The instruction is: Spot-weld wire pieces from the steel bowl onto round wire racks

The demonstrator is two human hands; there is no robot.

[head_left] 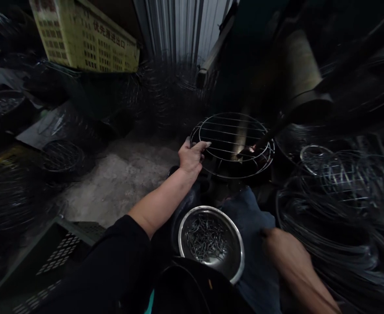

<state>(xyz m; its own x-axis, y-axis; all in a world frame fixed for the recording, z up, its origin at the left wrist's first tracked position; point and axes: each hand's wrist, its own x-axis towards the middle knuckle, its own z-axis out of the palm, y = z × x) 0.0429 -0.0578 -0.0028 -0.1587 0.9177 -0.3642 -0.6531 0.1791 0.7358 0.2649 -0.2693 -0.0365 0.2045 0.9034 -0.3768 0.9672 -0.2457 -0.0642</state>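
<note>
A round wire rack (232, 158), made of wire rings with straight bars across, is held out in front of me at the machine. My left hand (192, 156) is closed on the rack's left edge, thumb toward the bars. On my lap rests a shiny metal bowl (238, 261) with many short bent wire pieces (206, 237) in it. To the right of the bowl, over my blue-clad leg (255, 222), is my right hand (278, 244). Motion blur smears its fingers, and I cannot make out whether they hold anything. A small bright spot shows by the rack's right side, at a dark rod.
A thick cylindrical machine arm (304, 65) reaches down at the right. Coils and wire rings (338, 235) pile up at my right. A yellow crate (90, 41) stands at the back left, a green crate (64, 248) at lower left. Dusty floor (113, 183) lies between.
</note>
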